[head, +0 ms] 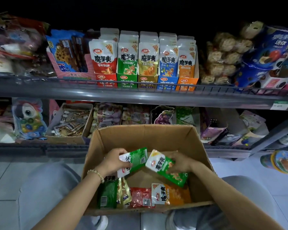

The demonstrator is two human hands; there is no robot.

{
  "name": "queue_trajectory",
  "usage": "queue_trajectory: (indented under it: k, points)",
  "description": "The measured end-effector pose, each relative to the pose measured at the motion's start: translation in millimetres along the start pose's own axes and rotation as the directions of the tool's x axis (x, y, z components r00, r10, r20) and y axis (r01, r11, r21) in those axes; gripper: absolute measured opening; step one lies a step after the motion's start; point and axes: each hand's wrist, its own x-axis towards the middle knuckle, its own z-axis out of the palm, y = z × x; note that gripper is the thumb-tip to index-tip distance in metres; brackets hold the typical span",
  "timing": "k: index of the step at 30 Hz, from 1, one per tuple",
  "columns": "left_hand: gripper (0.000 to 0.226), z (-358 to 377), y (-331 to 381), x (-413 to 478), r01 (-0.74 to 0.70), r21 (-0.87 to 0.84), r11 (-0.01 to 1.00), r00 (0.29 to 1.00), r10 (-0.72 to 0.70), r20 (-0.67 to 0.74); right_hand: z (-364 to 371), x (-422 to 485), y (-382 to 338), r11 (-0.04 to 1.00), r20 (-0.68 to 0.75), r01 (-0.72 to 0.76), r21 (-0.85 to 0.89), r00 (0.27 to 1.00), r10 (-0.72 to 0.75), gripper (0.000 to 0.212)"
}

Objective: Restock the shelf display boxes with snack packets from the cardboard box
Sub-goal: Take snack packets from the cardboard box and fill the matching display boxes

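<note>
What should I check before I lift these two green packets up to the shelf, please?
1. Left hand grips a green packet: ok.
2. Right hand grips a second green packet: ok.
3. Colour matches the green display box on the upper shelf: ok.
4. Free room in that display box: cannot tell; packets fill its front.
5. Packets raised clear of the cardboard box: not ok; both are within its walls.

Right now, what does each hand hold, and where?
Left hand: green packet, by its white end. Right hand: second green packet, by its green half.
</note>
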Motion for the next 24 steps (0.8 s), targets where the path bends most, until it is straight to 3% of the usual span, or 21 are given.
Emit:
queue_trajectory:
  k: [3,5,7,11,15,17,20,24]
  points:
    - [0.019,-19.2,14.3,-11.6,-0.083,-0.002,0.997,0.992,0.082,-0.101,-31.9,-32.7,-11.9,0.955,-0.07,0.128,0.267,0.991,-0.114,0.026]
    - [0.017,-27.8,28.0,-17.2,-0.135,-0.048,0.99,0.978,0.125,-0.169,-38.1,-51.0,-22.1,0.879,-0.121,0.192,0.436,0.981,-0.154,0.029]
    - [0.02,-29.6,45.6,-20.2,-0.152,-0.209,0.966,0.974,0.11,-0.197,-35.0,-54.7,-34.4,0.791,-0.154,0.243,0.562,0.97,-0.189,0.034]
    - [0.028,-16.2,75.9,-14.4,-0.179,-0.552,0.814,0.959,0.021,-0.281,-13.1,-43.9,-65.6,0.562,-0.117,0.247,0.789,0.959,-0.257,0.034]
    - [0.039,-7.3,95.9,-7.4,-0.198,-0.685,0.701,0.931,-0.084,-0.355,4.1,-38.3,-91.7,0.412,-0.266,0.325,0.851,0.944,-0.195,0.027]
    - [0.054,-6.5,103.8,-11.7,-0.186,-0.636,0.749,0.932,-0.07,-0.355,3.1,-38.5,-97.4,0.369,-0.391,0.415,0.832,0.91,-0.14,0.025]
    - [0.064,-0.8,107.7,-23.0,-0.149,-0.51,0.847,0.978,0.052,-0.2,-0.5,-42.5,-103.7,0.372,-0.471,0.474,0.798,0.876,-0.107,0.019]
    - [0.08,-2.8,108.6,-24.5,-0.126,-0.558,0.82,0.992,0.1,-0.077,1.7,-45.4,-111.9,0.418,-0.424,0.449,0.789,0.892,-0.157,0.023]
